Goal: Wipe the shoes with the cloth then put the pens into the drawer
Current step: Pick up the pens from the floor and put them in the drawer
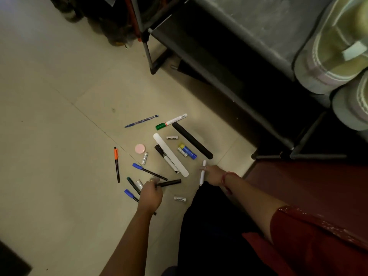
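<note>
On the pale tiled floor (pixel 59 76), seen from overhead, a scatter of pens, markers and small batteries is spread beside a dark metal shoe rack (pixel 229 80). At the upper right, on the rack's top shelf, a pair of pale shoes (pixel 334 56) is seen, blurred by closeness to the camera. No drawer can be made out with certainty.

Among the scattered things, a long black stick (pixel 192 140) and a flat white stick (pixel 170 155) are laid side by side at a slant, with a black-and-white marker (pixel 166 158) just beside the white one. A green-capped marker (pixel 171 121) and a blue pen (pixel 141 121) lie at the far edge of the group, and an orange-tipped pen (pixel 116 164) lies apart to the left. A blue glue stick (pixel 188 151) and a small pink round tin (pixel 140 149) sit in the middle.

A black marker (pixel 169 183) is gripped by the left hand (pixel 150 195), its fingers curled round one end. A white pen (pixel 202 173) is pinched by the right hand (pixel 214 175), held upright-slanted just above the floor. A red thread is worn on the right wrist, and a red sleeve covers the upper arm.
</note>
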`<state>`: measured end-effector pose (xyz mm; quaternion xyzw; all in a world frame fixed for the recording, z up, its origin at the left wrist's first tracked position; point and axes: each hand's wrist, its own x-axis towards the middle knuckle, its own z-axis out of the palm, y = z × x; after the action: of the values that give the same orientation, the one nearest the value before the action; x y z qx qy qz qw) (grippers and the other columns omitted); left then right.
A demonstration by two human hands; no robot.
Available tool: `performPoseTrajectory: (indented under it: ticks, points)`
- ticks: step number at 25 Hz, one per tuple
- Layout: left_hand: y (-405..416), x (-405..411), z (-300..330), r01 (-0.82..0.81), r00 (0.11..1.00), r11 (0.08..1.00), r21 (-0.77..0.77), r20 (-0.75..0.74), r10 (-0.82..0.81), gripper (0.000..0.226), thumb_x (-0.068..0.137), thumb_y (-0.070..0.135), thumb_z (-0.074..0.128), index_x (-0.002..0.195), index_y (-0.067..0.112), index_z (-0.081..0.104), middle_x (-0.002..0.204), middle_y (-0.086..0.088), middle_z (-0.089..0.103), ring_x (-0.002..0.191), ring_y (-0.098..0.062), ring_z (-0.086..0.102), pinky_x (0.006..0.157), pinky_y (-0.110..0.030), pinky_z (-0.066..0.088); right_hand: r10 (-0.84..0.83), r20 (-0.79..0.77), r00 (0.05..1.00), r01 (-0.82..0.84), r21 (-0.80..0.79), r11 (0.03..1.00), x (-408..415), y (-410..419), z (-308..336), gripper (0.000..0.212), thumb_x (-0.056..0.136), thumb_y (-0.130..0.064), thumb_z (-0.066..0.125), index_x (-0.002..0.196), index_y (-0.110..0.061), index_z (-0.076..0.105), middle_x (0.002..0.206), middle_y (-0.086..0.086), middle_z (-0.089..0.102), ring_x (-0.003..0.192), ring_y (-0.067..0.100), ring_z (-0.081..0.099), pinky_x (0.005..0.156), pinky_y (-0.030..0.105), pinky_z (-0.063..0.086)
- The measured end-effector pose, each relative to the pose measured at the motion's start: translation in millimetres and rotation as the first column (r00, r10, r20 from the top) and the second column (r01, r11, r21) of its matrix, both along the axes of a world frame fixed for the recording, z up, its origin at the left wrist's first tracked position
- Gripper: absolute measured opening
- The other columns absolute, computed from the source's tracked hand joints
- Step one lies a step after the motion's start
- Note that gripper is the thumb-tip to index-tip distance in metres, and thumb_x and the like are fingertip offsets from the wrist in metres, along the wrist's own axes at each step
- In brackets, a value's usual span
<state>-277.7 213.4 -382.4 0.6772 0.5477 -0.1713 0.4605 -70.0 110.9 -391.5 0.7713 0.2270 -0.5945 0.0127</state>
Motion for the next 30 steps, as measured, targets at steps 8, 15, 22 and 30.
performPoseTrajectory:
  ticks: [8,15,22,30]
  points:
    - [-0.2,-12.8,-10.0,-0.118,0.993,0.993,-0.029,-0.005,0.118,0.040,0.097,0.002,0.038,0.134,0.007,0.051,0.121,-0.013,0.059,0.102,-0.026,0.058,0.087,-0.030,0.045,-0.606,-0.053,0.793,0.598,-0.114,0.793,-23.7,-9.2,-34.3,0.058,0.094,-0.017,0.052,0.143,-0.008,0.021,0.129,0.006,0.037,0.108,0.021,0.049,0.095,0.029,0.044]
    - [4.0,19.9,-15.6,-0.432,0.898,0.902,0.013,0.093,0.429,0.026,0.100,0.015,0.046,0.119,0.007,0.060,0.110,-0.005,0.064,0.077,-0.004,0.053,0.072,-0.020,0.041,-0.815,-0.172,0.554,0.829,0.203,0.521,-4.5,-8.2,-20.5,0.050,0.081,0.002,0.065,0.129,-0.002,0.052,0.131,0.011,0.049,0.103,0.016,0.055,0.094,0.026,0.046]
    - [17.0,84.3,-55.2,-0.431,0.902,0.900,-0.061,-0.009,0.431,0.041,0.093,0.029,0.061,0.123,0.002,0.052,0.117,-0.010,0.060,0.110,-0.026,0.057,0.089,-0.032,0.044,-0.961,-0.272,0.046,0.908,0.414,-0.073,10.2,-7.7,-16.5,0.029,0.071,0.004,0.077,0.090,-0.018,0.074,0.119,0.014,0.060,0.099,0.026,0.065,0.090,0.040,0.054]
    - [17.5,74.8,-82.0,-0.284,0.954,0.958,-0.035,-0.110,0.279,0.027,0.090,0.024,0.061,0.087,-0.003,0.067,0.083,-0.013,0.067,0.088,-0.030,0.066,0.074,-0.031,0.047,-0.947,-0.321,0.008,0.978,0.200,-0.060,9.1,-3.8,-3.6,0.029,0.083,0.005,0.060,0.108,-0.009,0.053,0.095,0.005,0.068,0.076,0.014,0.060,0.069,0.034,0.054]
